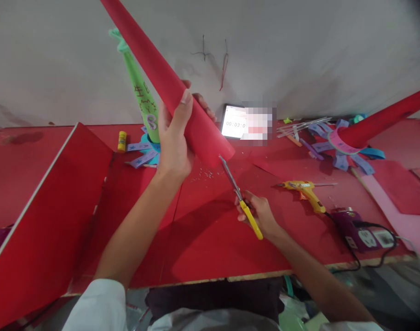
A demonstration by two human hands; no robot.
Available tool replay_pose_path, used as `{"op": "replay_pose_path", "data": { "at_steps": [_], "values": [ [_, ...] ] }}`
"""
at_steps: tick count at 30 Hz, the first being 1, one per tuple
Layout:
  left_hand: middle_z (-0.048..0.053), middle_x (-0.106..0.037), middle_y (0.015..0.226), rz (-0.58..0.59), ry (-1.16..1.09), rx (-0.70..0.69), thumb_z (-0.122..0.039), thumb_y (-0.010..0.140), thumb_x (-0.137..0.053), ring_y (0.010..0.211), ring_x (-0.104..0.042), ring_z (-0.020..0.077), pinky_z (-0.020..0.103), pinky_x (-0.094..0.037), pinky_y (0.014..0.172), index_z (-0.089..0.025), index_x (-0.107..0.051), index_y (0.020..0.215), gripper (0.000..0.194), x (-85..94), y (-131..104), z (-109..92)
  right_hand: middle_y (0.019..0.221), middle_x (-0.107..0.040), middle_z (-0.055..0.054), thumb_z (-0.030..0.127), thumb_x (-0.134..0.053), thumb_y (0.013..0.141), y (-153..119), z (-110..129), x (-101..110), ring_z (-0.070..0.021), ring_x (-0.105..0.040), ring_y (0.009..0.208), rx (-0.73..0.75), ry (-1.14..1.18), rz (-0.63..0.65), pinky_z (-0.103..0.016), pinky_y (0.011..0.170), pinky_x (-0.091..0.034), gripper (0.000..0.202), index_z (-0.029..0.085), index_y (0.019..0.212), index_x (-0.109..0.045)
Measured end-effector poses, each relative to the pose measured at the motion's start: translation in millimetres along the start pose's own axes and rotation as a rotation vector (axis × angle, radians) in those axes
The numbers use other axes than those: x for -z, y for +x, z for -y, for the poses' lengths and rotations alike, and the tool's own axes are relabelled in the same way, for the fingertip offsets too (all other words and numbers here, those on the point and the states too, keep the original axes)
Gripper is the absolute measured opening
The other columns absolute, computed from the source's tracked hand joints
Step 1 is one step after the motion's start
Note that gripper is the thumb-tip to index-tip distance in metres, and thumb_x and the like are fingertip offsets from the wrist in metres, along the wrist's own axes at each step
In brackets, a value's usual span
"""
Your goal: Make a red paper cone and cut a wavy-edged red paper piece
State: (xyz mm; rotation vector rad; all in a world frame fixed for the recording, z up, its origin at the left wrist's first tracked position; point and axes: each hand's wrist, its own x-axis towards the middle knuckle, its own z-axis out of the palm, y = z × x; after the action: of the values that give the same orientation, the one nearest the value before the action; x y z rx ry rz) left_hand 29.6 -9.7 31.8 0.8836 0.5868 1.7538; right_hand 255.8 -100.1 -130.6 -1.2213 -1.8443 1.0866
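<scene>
My left hand (pixel 178 131) is wrapped around a long red paper cone (pixel 158 78), tilted with its wide end low and to the right. In my right hand (pixel 258 211) is a pair of scissors (pixel 242 202) with yellow handles. The tips of the blades reach the lower rim of the cone; whether they have paper between them I cannot tell. Behind my left hand stands a green paper cone hat (pixel 140 87) with dark writing and a blue base. Small scraps (pixel 208 174) lie on the red table (pixel 199 230) below the cone.
A yellow glue gun (pixel 304 188) with a black cord lies at the right, near a purple box (pixel 351 225). Further right is another red cone hat (pixel 378 122). A glue stick (pixel 122 141), a lit phone (pixel 233 122) and an upright red panel (pixel 54 197) are also there.
</scene>
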Motion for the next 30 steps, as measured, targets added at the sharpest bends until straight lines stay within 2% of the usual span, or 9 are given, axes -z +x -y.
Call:
{"op": "replay_pose_path", "data": {
  "at_steps": [6, 9, 13, 15, 20, 26, 30],
  "values": [
    [0.003, -0.068, 0.096, -0.008, -0.007, 0.0, -0.038, 0.099, -0.077, 0.086, -0.072, 0.0195, 0.032, -0.063, 0.084, -0.031, -0.071, 0.103, 0.01, 2.4, 1.1, 0.8, 0.064, -0.052, 0.005, 0.067, -0.074, 0.089, 0.3, 3.2, 0.2, -0.0117, -0.044, 0.053, 0.004, 0.0, -0.011, -0.026, 0.052, -0.036, 0.048, 0.022, 0.091, -0.058],
    [0.002, -0.068, 0.093, 0.015, -0.031, -0.003, -0.033, 0.102, -0.073, 0.083, -0.071, 0.0182, 0.033, -0.064, 0.084, -0.032, -0.071, 0.101, 0.003, 2.5, 1.3, 1.7, 0.064, -0.052, 0.006, 0.068, -0.074, 0.088, 0.4, 4.8, 1.4, -0.0113, -0.044, 0.053, 0.016, -0.003, -0.01, -0.026, 0.052, -0.036, 0.049, 0.022, 0.09, -0.057],
    [0.001, -0.065, 0.092, 0.022, -0.044, 0.005, -0.031, 0.103, -0.069, 0.082, -0.07, 0.0172, 0.036, -0.066, 0.086, -0.032, -0.071, 0.099, 0.005, 0.6, 0.3, 3.7, 0.063, -0.053, 0.005, 0.07, -0.075, 0.087, 0.1, 4.9, 2.7, -0.0116, -0.045, 0.053, 0.015, -0.024, -0.023, -0.026, 0.053, -0.037, 0.05, 0.022, 0.091, -0.059],
    [0.002, -0.067, 0.094, 0.002, -0.017, 0.01, -0.035, 0.099, -0.073, 0.088, -0.072, 0.0203, 0.039, -0.068, 0.085, -0.035, -0.072, 0.099, 0.002, -0.8, -0.4, 4.9, 0.064, -0.054, 0.005, 0.071, -0.074, 0.087, -0.1, 4.9, 3.0, -0.0121, -0.046, 0.053, 0.007, -0.025, -0.027, -0.026, 0.053, -0.038, 0.052, 0.022, 0.09, -0.059],
    [0.005, -0.072, 0.096, -0.066, 0.076, 0.025, -0.047, 0.089, -0.081, 0.105, -0.075, 0.0307, 0.046, -0.069, 0.079, -0.039, -0.07, 0.099, 0.017, -3.2, -2.1, 5.1, 0.064, -0.055, 0.004, 0.075, -0.073, 0.086, 0.0, 5.1, 2.5, -0.0128, -0.048, 0.054, -0.001, -0.031, -0.018, -0.027, 0.054, -0.038, 0.054, 0.023, 0.091, -0.06],
    [0.006, -0.071, 0.099, -0.039, 0.082, 0.014, -0.043, 0.096, -0.075, 0.102, -0.074, 0.0268, 0.04, -0.067, 0.081, -0.035, -0.07, 0.104, 0.012, -0.9, -2.4, 3.5, 0.061, -0.053, 0.004, 0.077, -0.071, 0.087, 0.0, 4.2, 1.5, -0.0126, -0.045, 0.052, 0.001, -0.022, -0.029, -0.027, 0.052, -0.036, 0.056, 0.022, 0.088, -0.059],
    [0.005, -0.072, 0.098, -0.037, 0.064, 0.015, -0.044, 0.094, -0.078, 0.104, -0.074, 0.0277, 0.043, -0.067, 0.082, -0.035, -0.07, 0.103, 0.015, 1.3, -1.1, 5.0, 0.061, -0.053, 0.004, 0.079, -0.073, 0.085, -0.2, 4.1, 0.7, -0.0126, -0.046, 0.052, -0.017, -0.027, -0.048, -0.028, 0.052, -0.036, 0.058, 0.022, 0.086, -0.06]
  ]
}}
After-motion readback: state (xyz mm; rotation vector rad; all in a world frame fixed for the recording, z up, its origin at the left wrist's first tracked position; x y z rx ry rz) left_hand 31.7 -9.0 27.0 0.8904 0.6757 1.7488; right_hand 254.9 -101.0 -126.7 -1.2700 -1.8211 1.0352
